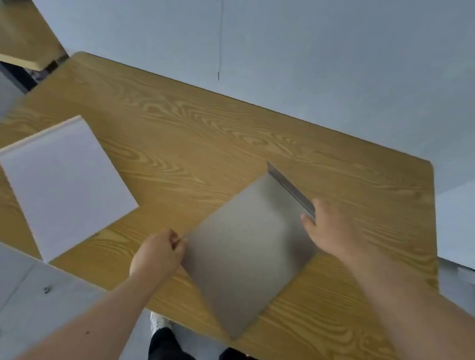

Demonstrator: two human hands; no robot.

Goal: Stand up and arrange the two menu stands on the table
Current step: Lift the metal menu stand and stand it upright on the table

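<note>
A grey metal menu stand [248,251] lies flat near the front edge of the wooden table [193,143], with its bent foot [289,186] sticking up at the far end. My left hand [158,255] pinches its left corner. My right hand [330,229] grips its right edge close to the foot. A second stand, white [63,185], lies flat at the table's left end, apart from both hands, and one corner reaches the front edge.
Grey floor surrounds the table. Another wooden table [14,36] stands at the far left. My legs and a white shoe [158,321] show below the table's front edge.
</note>
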